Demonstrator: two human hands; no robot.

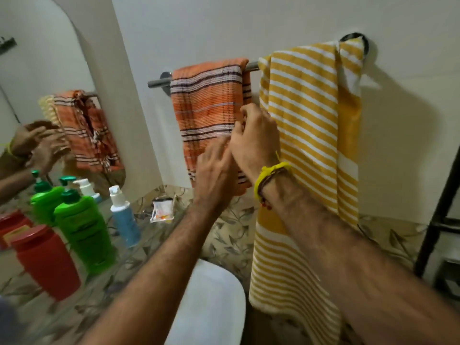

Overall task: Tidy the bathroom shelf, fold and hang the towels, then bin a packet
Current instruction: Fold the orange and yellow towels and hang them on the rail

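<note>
An orange striped towel point(206, 105) hangs folded over the left part of a metal towel bar point(159, 82). A yellow and white striped towel point(308, 125) hangs beside it on the right, long and loosely draped, its top corner bunched at the bar's right mount. My right hand point(254, 138), with a yellow thread at the wrist, pinches the orange towel's right edge. My left hand point(215, 175) rests against the same towel lower down, fingers on the cloth. A small white packet point(161, 210) lies on the shelf below the bar.
On the patterned shelf point(139, 255) at the left stand a red bottle point(47, 262), two green bottles point(84, 227) and a blue bottle with a white cap point(124, 217). A mirror point(42, 95) is behind them. A white toilet lid point(211, 305) is below. A black rack point(440, 210) stands at the right.
</note>
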